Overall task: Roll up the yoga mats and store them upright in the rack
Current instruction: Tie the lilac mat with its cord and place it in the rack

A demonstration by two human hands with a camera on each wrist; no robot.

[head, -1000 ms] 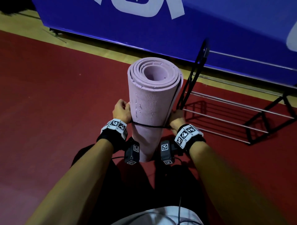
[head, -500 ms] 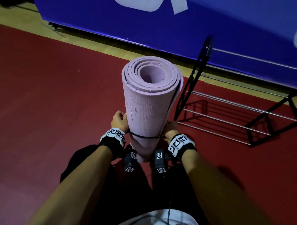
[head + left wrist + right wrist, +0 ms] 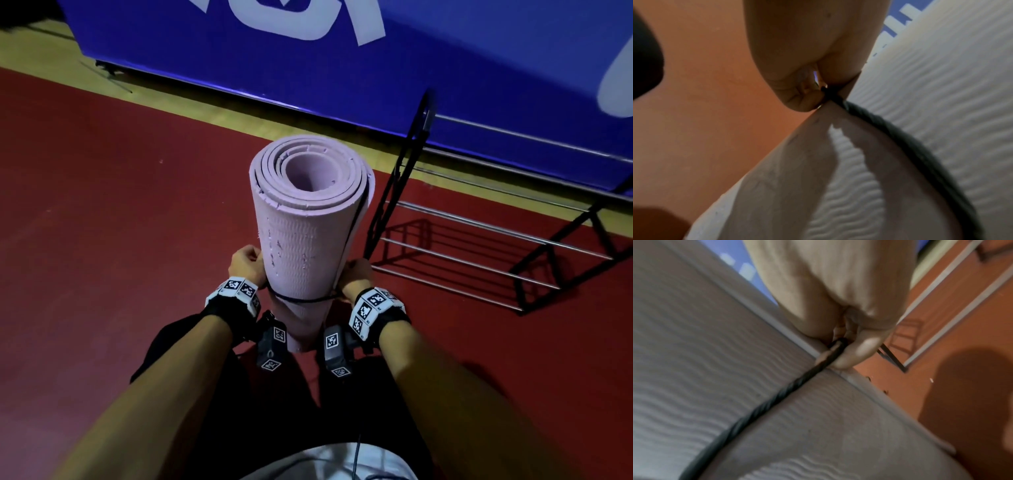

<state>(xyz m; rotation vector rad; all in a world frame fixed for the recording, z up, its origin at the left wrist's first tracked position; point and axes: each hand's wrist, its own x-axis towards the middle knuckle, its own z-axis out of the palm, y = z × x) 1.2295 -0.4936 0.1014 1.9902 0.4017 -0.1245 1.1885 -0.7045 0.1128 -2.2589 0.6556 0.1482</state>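
Observation:
A rolled pale pink yoga mat [image 3: 308, 236] stands upright on the red floor in front of me. A black cord [image 3: 305, 300] runs round its lower part. My left hand [image 3: 247, 263] sits at the mat's left side and pinches the cord [image 3: 890, 129] there; the textured mat [image 3: 941, 81] fills the left wrist view. My right hand [image 3: 354, 275] grips the cord [image 3: 777, 395] at the mat's right side, against the mat [image 3: 705, 345]. A second strand of cord runs up the mat's right edge. The black metal rack [image 3: 479, 246] stands just right of the mat.
A blue banner wall [image 3: 445, 68] runs behind the rack along a yellow floor strip [image 3: 205, 109]. The rack's silver rails [image 3: 462, 253] lie low over the floor. Red floor [image 3: 102, 222] spreads to the left. My legs are below the mat.
The mat's top has tilted slightly left and toward me while both hands kept hold of the cord; the hands sit a little lower on the roll than before.

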